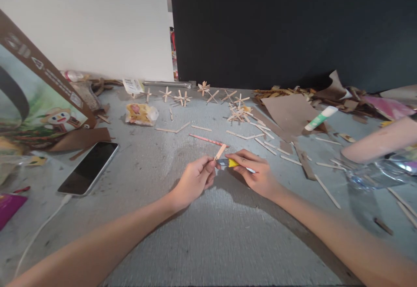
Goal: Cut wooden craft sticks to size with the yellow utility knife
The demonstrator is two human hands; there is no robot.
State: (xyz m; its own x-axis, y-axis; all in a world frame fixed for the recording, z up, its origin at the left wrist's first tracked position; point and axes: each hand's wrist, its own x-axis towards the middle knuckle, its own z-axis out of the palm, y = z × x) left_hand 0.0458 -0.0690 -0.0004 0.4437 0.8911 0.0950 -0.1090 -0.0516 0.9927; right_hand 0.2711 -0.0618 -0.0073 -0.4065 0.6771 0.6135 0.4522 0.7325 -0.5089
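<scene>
One wooden stick (220, 151), at centre of the frame, is pinched tilted in the left hand (193, 178), probably for steadiness; the right hand (256, 170) grips a yellow tool (233, 163), seemingly a cutter, close beside.

Wooden stick (220, 152) (matt), glossy phone (88, 168)

A cluttered grey desk (163, 243)
A phone (88, 168) lies at left with a white cable (42, 226); a yellow packet (138, 114) and crossed sticks (166, 94) sit toward the back, a reddish stick (208, 140) lies mid-desk, and loose sticks (327, 191) and brown card (286, 111) spread across the right.
</scene>
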